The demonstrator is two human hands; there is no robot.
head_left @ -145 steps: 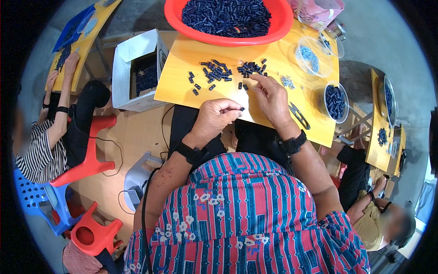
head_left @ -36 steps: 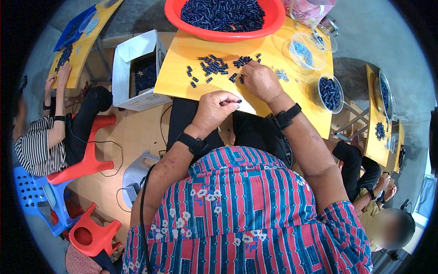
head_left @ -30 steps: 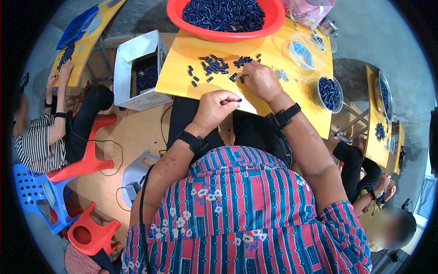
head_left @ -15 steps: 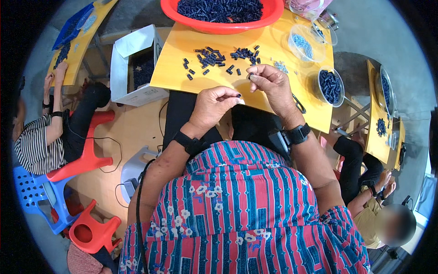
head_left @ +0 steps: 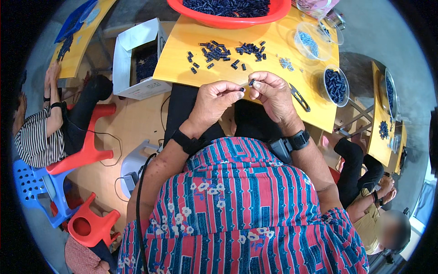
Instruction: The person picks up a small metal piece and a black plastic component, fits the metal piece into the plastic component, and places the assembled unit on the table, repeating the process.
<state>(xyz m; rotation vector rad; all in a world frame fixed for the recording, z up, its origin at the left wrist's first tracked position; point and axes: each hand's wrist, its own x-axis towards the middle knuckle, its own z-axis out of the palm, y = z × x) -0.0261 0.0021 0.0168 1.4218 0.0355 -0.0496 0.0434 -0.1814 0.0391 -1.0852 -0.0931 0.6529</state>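
Note:
My left hand (head_left: 214, 102) is closed in a pinch on a small dark cylindrical piece (head_left: 242, 90), its end showing at the fingertips. Close beside it, my right hand (head_left: 273, 98) pinches another small dark piece (head_left: 251, 83) between thumb and index finger. Both hands are over the near edge of the yellow table (head_left: 178, 68), with the fingertips almost together. Past them lie loose dark cylindrical pieces (head_left: 214, 52) in two loose clusters. A few tiny clear bits (head_left: 286, 64) are scattered to their right.
Black thread snips (head_left: 299, 97) lie right of my right hand. A red basin (head_left: 219, 20) of dark pieces stands at the back. Clear tubs hold dark pieces (head_left: 335, 86) and tiny clear bits (head_left: 308, 44). An open white carton (head_left: 141, 89) is at left. Other people sit on both sides.
My right hand has come down toward my left, and the fingertips are now closer together. The view has shifted slightly, and the snips are more fully uncovered.

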